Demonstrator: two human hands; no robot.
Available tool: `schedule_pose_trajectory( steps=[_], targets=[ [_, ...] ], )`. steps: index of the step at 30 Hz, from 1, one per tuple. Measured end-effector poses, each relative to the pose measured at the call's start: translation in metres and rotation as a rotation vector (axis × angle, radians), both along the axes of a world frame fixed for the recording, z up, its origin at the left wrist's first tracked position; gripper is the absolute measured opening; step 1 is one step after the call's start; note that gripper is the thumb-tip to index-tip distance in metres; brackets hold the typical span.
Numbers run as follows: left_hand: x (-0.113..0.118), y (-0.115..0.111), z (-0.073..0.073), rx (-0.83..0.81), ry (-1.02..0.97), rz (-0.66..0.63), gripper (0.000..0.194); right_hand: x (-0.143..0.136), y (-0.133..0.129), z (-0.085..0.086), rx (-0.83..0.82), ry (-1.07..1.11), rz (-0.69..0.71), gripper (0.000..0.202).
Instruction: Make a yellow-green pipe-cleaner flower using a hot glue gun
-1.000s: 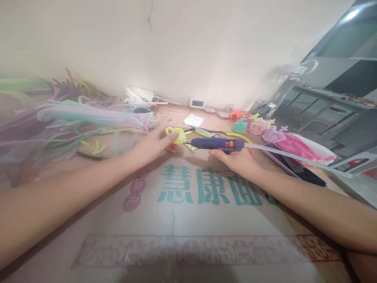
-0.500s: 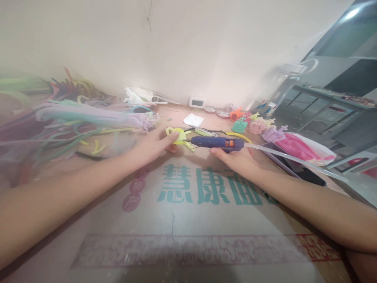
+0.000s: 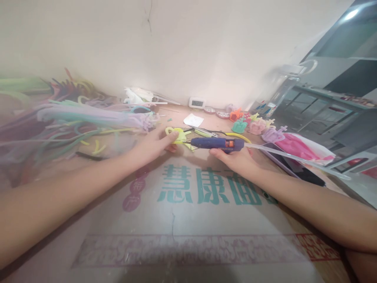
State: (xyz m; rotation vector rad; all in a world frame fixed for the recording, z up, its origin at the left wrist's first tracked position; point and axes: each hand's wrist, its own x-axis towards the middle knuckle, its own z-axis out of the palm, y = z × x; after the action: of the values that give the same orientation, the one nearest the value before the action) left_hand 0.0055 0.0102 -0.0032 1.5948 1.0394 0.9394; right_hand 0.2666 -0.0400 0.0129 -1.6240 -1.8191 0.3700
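Between the thumb and fingers of my left hand point(image 3: 160, 142) is a yellow pipe-cleaner shape point(image 3: 183, 135) with a loop at its left end. My right hand point(image 3: 232, 155) is wrapped around a blue glue gun point(image 3: 216, 144), held level with its nozzle pointing left. The nozzle tip meets the yellow shape, or comes very near it; I cannot tell which. A long clear glue stick point(image 3: 297, 157) sticks out of the gun's back end to the right. Just behind the gun lie scissors point(image 3: 203, 130), partly hidden.
Bundles of coloured pipe cleaners point(image 3: 97, 116) cover the left side. Against the wall stands a small digital clock point(image 3: 196, 103), with a white paper point(image 3: 193, 120) in front. Small finished pipe-cleaner pieces point(image 3: 257, 126), a phone point(image 3: 297, 167), a pink-and-white packet point(image 3: 308, 148) and a clear bottle point(image 3: 284, 88) are at right.
The glue gun's nozzle has shifted slightly down and left against the yellow shape. Both hands have otherwise stayed nearly in place.
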Motion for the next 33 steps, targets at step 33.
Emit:
schedule_pose_trajectory(
  steps=[33],
  targets=[
    [-0.0007,0.002,-0.0038,0.032,-0.029,-0.002,0.053,-0.0017,-0.0032,0.0023,-0.019,0.07,-0.025,0.037]
  ],
)
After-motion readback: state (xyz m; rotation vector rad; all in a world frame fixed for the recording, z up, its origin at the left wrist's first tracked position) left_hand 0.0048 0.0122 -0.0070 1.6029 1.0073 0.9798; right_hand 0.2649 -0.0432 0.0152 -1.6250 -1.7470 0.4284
